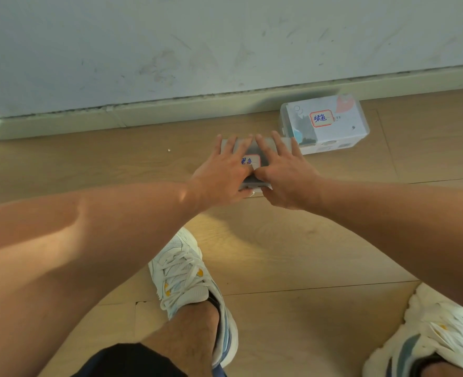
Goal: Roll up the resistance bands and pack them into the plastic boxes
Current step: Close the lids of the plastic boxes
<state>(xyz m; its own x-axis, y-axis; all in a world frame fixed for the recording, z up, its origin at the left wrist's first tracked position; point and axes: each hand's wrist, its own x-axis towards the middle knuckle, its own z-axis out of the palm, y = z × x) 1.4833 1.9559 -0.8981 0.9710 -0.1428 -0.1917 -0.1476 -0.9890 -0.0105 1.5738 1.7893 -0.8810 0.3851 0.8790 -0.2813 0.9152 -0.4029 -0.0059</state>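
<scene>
Head view: on the wooden floor by the wall, a lidded plastic box stands packed. Left hand and right hand press flat, grip released, on the nearer box; packing appears nearly finished. No loose bands show.

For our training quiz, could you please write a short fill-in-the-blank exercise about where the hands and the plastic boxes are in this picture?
1. Both the left hand and the right hand lie flat on the lid of the ____ box.
2. The far box stands on the wooden ____, close to the wall.
3. The near box bears a red-edged ____ with blue writing.
4. Both feet wear white ____.

Missing words: near; floor; label; shoes
</scene>
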